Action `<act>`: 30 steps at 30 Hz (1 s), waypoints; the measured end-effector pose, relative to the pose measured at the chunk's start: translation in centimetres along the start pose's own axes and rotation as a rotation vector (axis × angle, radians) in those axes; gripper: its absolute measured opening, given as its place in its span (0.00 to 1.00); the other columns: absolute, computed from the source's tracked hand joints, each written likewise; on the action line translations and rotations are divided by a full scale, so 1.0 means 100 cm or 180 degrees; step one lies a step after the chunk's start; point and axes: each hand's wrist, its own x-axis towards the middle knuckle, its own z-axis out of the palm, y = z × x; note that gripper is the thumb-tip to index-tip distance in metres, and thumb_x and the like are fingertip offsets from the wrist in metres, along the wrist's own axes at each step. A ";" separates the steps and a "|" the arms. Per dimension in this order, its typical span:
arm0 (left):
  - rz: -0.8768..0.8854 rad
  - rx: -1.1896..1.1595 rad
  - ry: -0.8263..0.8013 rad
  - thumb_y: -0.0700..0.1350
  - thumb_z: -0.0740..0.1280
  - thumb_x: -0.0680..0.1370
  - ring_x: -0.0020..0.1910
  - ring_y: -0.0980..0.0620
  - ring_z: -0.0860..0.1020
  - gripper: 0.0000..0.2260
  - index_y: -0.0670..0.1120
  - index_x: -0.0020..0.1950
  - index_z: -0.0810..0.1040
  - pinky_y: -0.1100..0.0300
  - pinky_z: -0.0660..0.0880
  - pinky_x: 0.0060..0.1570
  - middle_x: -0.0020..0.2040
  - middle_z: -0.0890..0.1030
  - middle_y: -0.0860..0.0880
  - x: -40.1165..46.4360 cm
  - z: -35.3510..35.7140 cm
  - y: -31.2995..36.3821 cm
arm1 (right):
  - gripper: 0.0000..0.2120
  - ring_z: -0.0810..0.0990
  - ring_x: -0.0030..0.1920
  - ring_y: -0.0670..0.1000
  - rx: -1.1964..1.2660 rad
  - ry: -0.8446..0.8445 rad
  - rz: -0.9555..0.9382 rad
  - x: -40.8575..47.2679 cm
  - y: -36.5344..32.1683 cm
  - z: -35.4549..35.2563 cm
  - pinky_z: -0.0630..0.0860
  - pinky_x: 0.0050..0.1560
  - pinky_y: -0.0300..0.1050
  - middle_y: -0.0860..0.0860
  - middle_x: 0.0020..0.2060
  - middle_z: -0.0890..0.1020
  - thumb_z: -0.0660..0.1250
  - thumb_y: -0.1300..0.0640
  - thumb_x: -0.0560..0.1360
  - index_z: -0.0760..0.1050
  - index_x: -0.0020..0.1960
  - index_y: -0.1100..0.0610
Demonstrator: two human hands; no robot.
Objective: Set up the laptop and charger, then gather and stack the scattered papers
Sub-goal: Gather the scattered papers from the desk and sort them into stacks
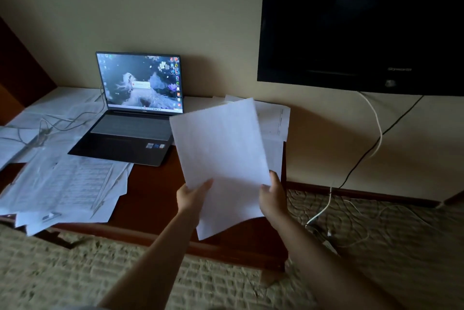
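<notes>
Along the left end of the counter point(150, 199), printed papers point(67, 184) are spread in an overlapping heap that hangs past the front edge, and a thin grey charger cable point(62, 121) is looped over the sheets behind them, running towards the laptop point(133, 118). Beside the heap, nearer the back edge, the laptop is stood open with its screen lit and its dark base angled on the wood. Towards the right end, both forearms are stretched forward from the bottom of the view. A held stack of sheets point(221, 159) is gripped at its lower left edge by the left hand point(192, 198), with the thumb laid on the top face and the fingers hidden underneath. The lower right edge is pinched by the right hand point(273, 196), fingers curled round it. The stack is raised above the counter and tilted slightly left; its top face is blank and white, and its near corner droops. Behind it, at the right back corner, more loose sheets point(275, 118) are left lying flat.
</notes>
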 end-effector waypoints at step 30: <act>-0.0541 0.0732 0.0898 0.36 0.59 0.74 0.46 0.39 0.76 0.11 0.37 0.53 0.77 0.53 0.73 0.47 0.50 0.79 0.37 0.018 -0.003 -0.014 | 0.16 0.75 0.48 0.53 -0.0601 -0.1060 0.0389 0.035 0.007 0.018 0.71 0.45 0.41 0.53 0.51 0.77 0.54 0.67 0.74 0.72 0.58 0.56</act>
